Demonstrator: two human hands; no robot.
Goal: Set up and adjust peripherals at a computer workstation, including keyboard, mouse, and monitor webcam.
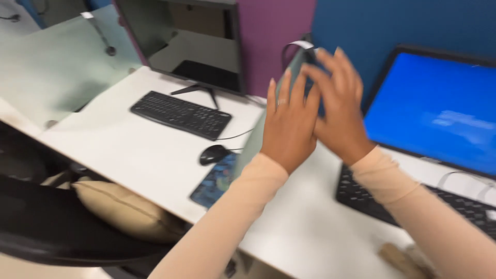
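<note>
Both hands (312, 111) on upright grey panel (297, 64) (long axis vertical).

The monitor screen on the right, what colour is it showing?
Bright blue, with a faint paler patch near its middle. The monitor screen shows best in the head view, the only one here.

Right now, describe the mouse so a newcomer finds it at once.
Start at the white desk and the dark, switched-off monitor on its left half. Below that lies a black keyboard; just to its right sits the small black rounded mouse, at the top edge of a blue patterned mouse pad, its cable trailing right.
</note>
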